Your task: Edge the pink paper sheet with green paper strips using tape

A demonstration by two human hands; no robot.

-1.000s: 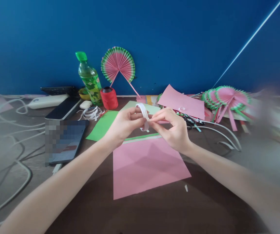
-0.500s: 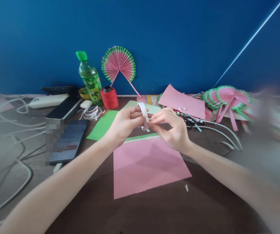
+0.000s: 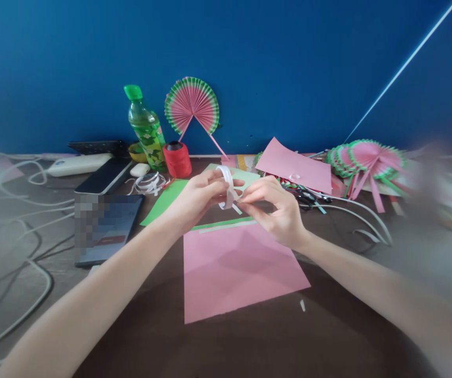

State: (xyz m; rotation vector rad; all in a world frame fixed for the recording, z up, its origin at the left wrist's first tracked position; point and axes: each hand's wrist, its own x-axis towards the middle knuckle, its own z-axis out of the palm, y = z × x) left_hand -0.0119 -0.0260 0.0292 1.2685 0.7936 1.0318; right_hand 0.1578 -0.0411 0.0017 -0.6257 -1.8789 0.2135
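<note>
My left hand [image 3: 200, 195] grips a roll of white double-sided tape [image 3: 227, 188], held on edge with fingers through its ring. The fingertips of my right hand [image 3: 273, 210] pinch the loose end of the tape just right of the roll. A short pale piece [image 3: 237, 209] hangs down between the hands. Below them a pink sheet of paper [image 3: 241, 268] lies flat on the dark table, with a green and a whitish strip along its far edge. Green paper [image 3: 165, 202] lies beyond my left wrist. A pale green sheet [image 3: 245, 176] is partly hidden behind the hands.
A folded paper fan [image 3: 192, 105] leans on the blue wall. A green bottle [image 3: 147, 131] and a red spool [image 3: 177, 159] stand left of it. A tablet-like device [image 3: 111, 231] and cables lie left; scissors [image 3: 306, 198], pink paper and more fans [image 3: 371, 160] lie right.
The tape roll and my left hand have shifted slightly left, away from my right fingertips. A little more tape shows between the hands.
</note>
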